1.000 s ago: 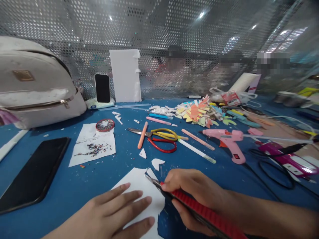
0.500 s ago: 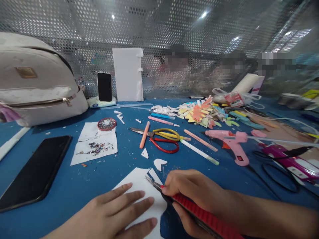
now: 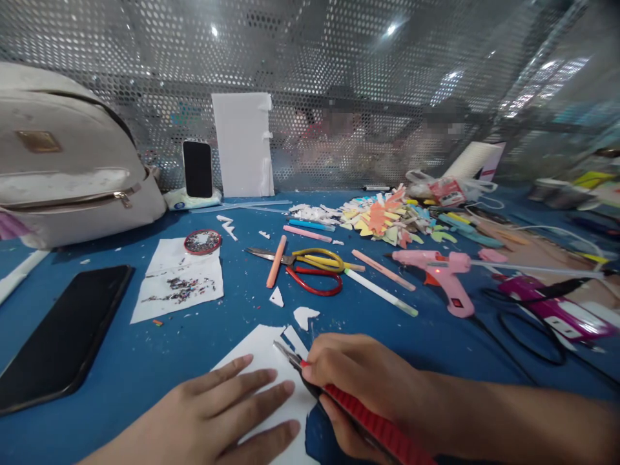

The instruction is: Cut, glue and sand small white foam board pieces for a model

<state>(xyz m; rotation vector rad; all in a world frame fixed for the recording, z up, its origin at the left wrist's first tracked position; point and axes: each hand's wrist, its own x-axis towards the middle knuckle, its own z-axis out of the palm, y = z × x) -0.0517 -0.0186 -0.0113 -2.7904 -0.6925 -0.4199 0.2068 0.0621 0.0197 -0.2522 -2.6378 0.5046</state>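
My left hand (image 3: 213,410) lies flat with fingers spread on a white sheet (image 3: 259,339) at the front of the table. In my right hand (image 3: 358,381) is a red-handled utility knife (image 3: 361,416), its blade pointing up and left with the tip at the sheet's upper part. A narrow strip by the blade looks cut along the sheet's top right edge. Just beyond lie a white offcut (image 3: 305,317) and a smaller white scrap (image 3: 276,296). Scissors (image 3: 314,265) with yellow and red handles rest farther back, an orange pen (image 3: 276,261) across their blades.
A black tablet or phone (image 3: 65,336) and a paper with dark bits (image 3: 179,278) lie left, below a pale backpack (image 3: 72,168). A pink glue gun (image 3: 443,271), its cord and a purple power strip (image 3: 552,307) occupy the right. Colourful scraps (image 3: 382,216) are heaped behind.
The knife tip has shifted slightly left over the sheet, while the whole view has also drifted a little. My left hand stays spread on the sheet.
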